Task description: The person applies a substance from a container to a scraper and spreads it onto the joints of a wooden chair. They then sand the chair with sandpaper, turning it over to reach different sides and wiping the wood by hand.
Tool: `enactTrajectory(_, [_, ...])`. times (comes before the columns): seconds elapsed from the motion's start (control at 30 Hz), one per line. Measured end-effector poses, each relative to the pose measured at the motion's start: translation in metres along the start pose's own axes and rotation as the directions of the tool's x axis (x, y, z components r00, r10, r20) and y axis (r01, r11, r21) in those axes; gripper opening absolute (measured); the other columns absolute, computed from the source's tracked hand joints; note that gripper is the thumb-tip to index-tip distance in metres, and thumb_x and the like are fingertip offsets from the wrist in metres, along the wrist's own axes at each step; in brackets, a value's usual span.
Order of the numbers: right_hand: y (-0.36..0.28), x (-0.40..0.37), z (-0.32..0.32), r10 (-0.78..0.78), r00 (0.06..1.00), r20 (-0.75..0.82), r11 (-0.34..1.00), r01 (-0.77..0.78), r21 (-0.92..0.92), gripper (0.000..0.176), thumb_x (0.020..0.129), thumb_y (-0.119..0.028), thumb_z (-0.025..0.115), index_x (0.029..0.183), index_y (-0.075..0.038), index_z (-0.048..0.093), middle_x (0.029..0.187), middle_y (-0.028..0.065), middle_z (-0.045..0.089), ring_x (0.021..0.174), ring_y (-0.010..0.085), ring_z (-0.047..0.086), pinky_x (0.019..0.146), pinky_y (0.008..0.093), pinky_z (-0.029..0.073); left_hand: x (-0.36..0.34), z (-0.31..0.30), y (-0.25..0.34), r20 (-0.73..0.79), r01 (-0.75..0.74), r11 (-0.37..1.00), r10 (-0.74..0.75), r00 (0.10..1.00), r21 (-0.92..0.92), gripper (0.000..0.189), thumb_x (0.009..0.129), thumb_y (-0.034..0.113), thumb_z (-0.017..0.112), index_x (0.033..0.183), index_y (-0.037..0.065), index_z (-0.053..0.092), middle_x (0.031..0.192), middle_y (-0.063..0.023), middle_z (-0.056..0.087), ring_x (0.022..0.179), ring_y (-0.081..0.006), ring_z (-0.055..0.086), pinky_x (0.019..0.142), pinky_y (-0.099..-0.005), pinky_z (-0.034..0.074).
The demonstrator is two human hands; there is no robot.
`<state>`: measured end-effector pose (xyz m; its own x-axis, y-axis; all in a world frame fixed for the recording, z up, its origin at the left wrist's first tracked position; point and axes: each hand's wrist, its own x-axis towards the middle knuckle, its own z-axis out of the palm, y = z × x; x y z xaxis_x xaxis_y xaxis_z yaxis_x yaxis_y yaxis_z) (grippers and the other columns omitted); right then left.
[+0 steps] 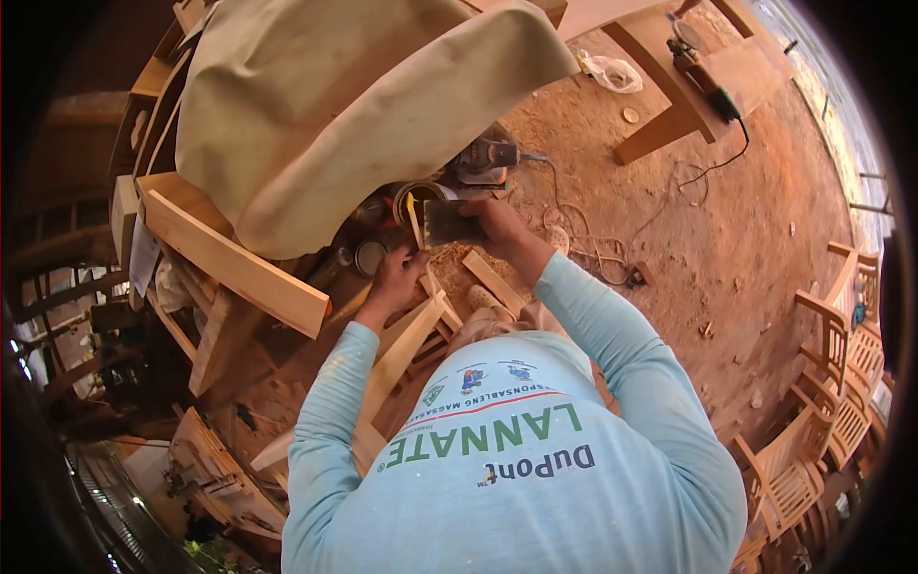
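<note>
My left hand (395,277) is closed around the lower end of a thin stick (415,222) with yellow on its upper part. In my right hand (495,224) is a dark flat rectangular plate (449,222), gripped at its right end, its left edge right at the stick. Just beyond them an open round can (409,196) stands partly hidden behind the stick and plate. Below the can, near my left fingers, is a small round lid or tin (370,256). A corded power sander (485,163) sits past my right hand.
A large beige sheet (344,124) drapes over the work area ahead. Wooden boards (234,258) lean at the left. A corded grinder (703,77) lies on a wooden piece at the upper right. Cables (588,239) cross the dirt floor. Wooden chairs (813,421) stand at the right.
</note>
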<state>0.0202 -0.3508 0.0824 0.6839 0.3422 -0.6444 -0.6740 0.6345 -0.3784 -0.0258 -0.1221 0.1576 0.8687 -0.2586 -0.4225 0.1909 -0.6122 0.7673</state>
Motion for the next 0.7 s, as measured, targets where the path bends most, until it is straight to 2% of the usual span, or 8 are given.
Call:
enactTrajectory(0.03, [0.006,0.006,-0.002,0.017,1.0,0.0,1.0,-0.017,0.016,0.028,0.093,-0.009,0.058,0.117,0.005,0.063,0.108,0.0162,0.07,0.09,0.0299,0.074,0.07,0.0431,0.064,0.001,-0.001,0.0,0.012,0.003,1.0,-0.003,1.0,0.014,0.039,0.101,0.025,0.064,0.133,0.003,0.063,0.117,-0.0149,0.073,0.106,-0.0249,0.069,0.09,-0.0372,0.053])
enactTrajectory(0.13, [-0.003,-0.014,0.017,0.002,1.0,-0.001,1.0,-0.002,0.015,0.027,0.093,-0.008,0.059,0.115,0.006,0.063,0.105,0.016,0.07,0.089,0.0297,0.074,0.069,0.0437,0.064,0.004,0.003,-0.015,-0.033,-0.103,0.994,0.104,0.994,0.036,0.038,0.1,0.023,0.065,0.133,0.004,0.063,0.118,-0.0175,0.072,0.107,-0.0317,0.069,0.09,-0.0388,0.053])
enactTrajectory(0.23, [0.001,-0.01,0.017,-0.025,1.0,0.011,0.996,0.024,0.091,0.025,0.092,-0.006,0.059,0.112,0.008,0.063,0.104,0.0169,0.07,0.088,0.0305,0.074,0.072,0.0459,0.064,-0.001,-0.001,-0.002,-0.06,-0.073,0.984,0.084,0.995,0.163,0.039,0.098,0.02,0.066,0.133,0.005,0.063,0.119,-0.0199,0.071,0.109,-0.0392,0.067,0.09,-0.0428,0.054])
enactTrajectory(0.33, [-0.004,-0.014,0.018,-0.044,0.999,-0.027,0.994,0.047,0.095,0.024,0.092,-0.005,0.059,0.111,0.009,0.063,0.104,0.0177,0.07,0.086,0.0308,0.074,0.076,0.0464,0.063,-0.001,-0.002,-0.005,-0.093,-0.224,0.926,0.263,0.96,0.305,0.039,0.095,0.019,0.067,0.131,0.006,0.063,0.117,-0.0215,0.069,0.108,-0.0434,0.064,0.09,-0.0474,0.052])
enactTrajectory(0.53, [-0.014,-0.029,0.018,-0.078,0.997,-0.015,0.992,0.079,0.099,0.023,0.092,-0.003,0.06,0.111,0.008,0.063,0.101,0.0163,0.071,0.084,0.0301,0.073,0.079,0.045,0.062,-0.005,-0.007,-0.004,-0.027,-0.229,0.899,0.257,0.966,0.373,0.04,0.093,0.02,0.068,0.13,0.006,0.063,0.115,-0.0221,0.065,0.107,-0.0443,0.061,0.09,-0.0507,0.05])
enactTrajectory(0.7, [-0.008,-0.027,0.01,-0.113,0.994,-0.001,0.988,0.112,0.107,0.022,0.092,-0.003,0.06,0.112,0.006,0.064,0.101,0.0141,0.071,0.086,0.028,0.072,0.08,0.0439,0.061,-0.009,-0.01,-0.006,-0.038,-0.232,0.872,0.274,0.961,0.43,0.041,0.094,0.023,0.069,0.131,0.005,0.063,0.117,-0.0218,0.064,0.107,-0.0447,0.061,0.09,-0.0507,0.051])
